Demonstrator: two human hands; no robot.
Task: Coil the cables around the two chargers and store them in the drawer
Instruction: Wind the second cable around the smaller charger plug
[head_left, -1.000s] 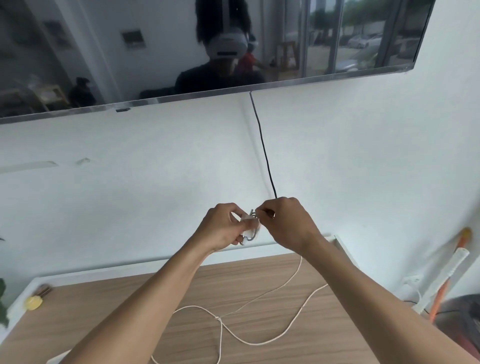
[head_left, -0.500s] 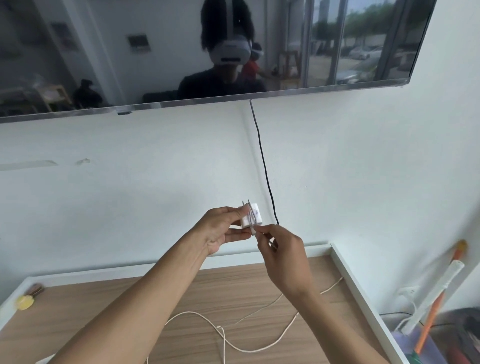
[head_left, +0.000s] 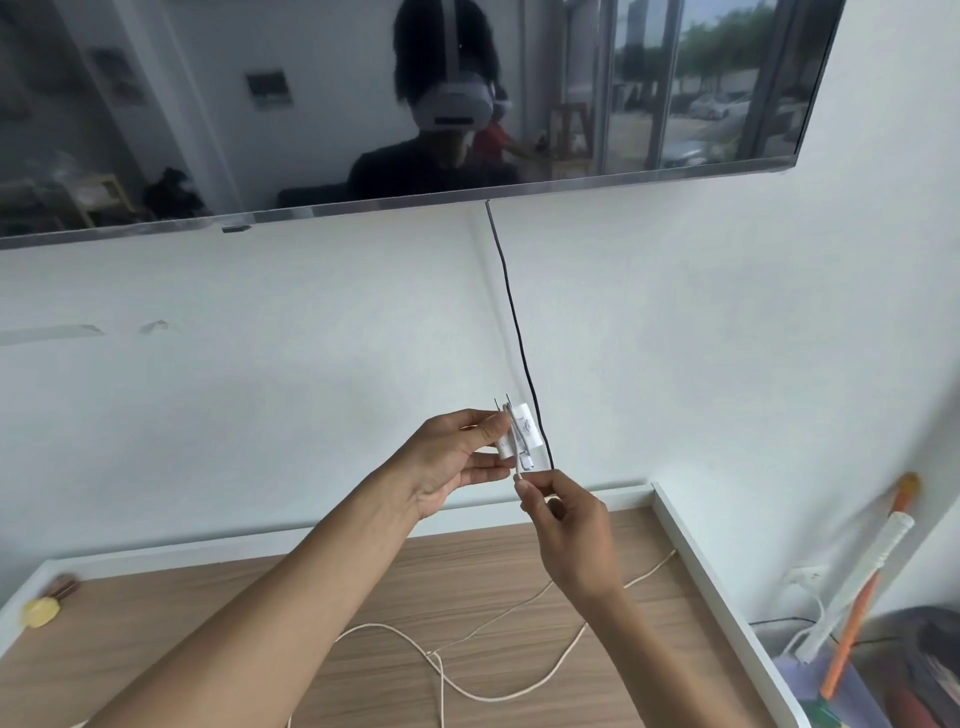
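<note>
- Charger (head_left: 521, 434) raised before the wall (head_left: 260, 389), above the tabletop (head_left: 208, 623), prongs up, a few strands of cable (head_left: 435, 656) across its face.
- Grip of left hand (head_left: 452, 462): thumb and fingers curled, pinching the charger by its left side.
- Grip of right hand (head_left: 569, 519): just below the charger, fingers curled, pinching the cable close under it.
- Rest of the cable trailing down past the right wrist, then lying in loose loops on the wood tabletop, crossing itself near the middle.
- Small yellow thing (head_left: 39, 612) at the tabletop's far left, blurred.
- TV (head_left: 311, 104) on the wall above, black cord (head_left: 511, 322) dropping from it and passing behind the charger.
- Right of the tabletop: socket (head_left: 802, 577) low on the wall, orange stick (head_left: 862, 597) leaning beside it.
</note>
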